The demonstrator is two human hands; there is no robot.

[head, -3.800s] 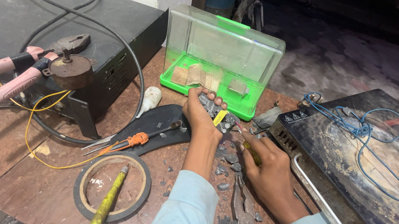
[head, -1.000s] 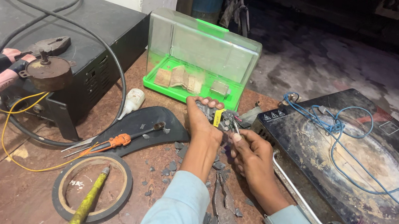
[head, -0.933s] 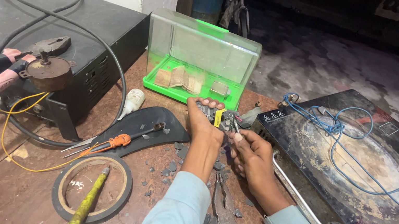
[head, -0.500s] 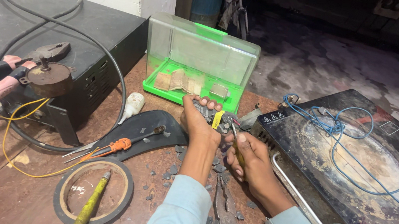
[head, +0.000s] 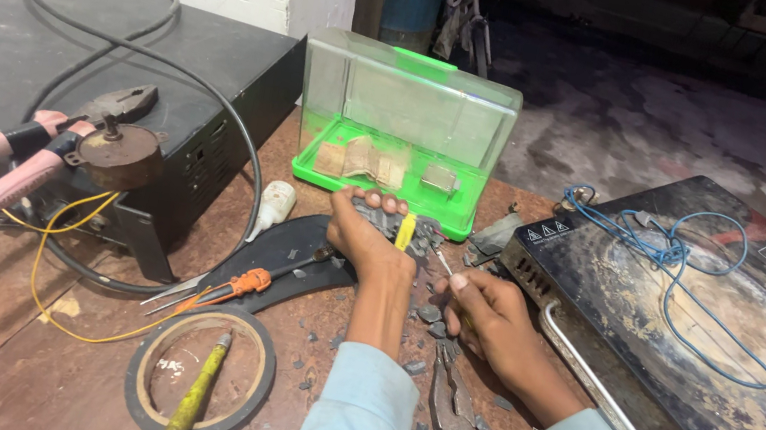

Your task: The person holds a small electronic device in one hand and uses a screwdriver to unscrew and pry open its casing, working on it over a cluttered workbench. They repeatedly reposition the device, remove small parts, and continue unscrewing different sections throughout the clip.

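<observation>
What the left hand [head: 362, 234] gripped was hard to make out: a small dark part [head: 392, 221] with a yellow piece, mostly hidden under its curled fingers, just before the green plastic case [head: 402, 132]. The right hand [head: 488, 314] pinched a thin tool [head: 444, 267] toward it. Debris crowded the table [head: 1, 330]; the induction cooktop [head: 691, 322] hemmed the right side.

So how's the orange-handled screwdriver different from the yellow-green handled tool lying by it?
The orange-handled screwdriver lies partly on a dark flat piece; the yellow-green handled tool lies across a black ring. The screwdriver points up-right toward the left hand; the other stands nearly up-down in the picture. Neither is touched by a hand, and both rest on the brown table.
</observation>
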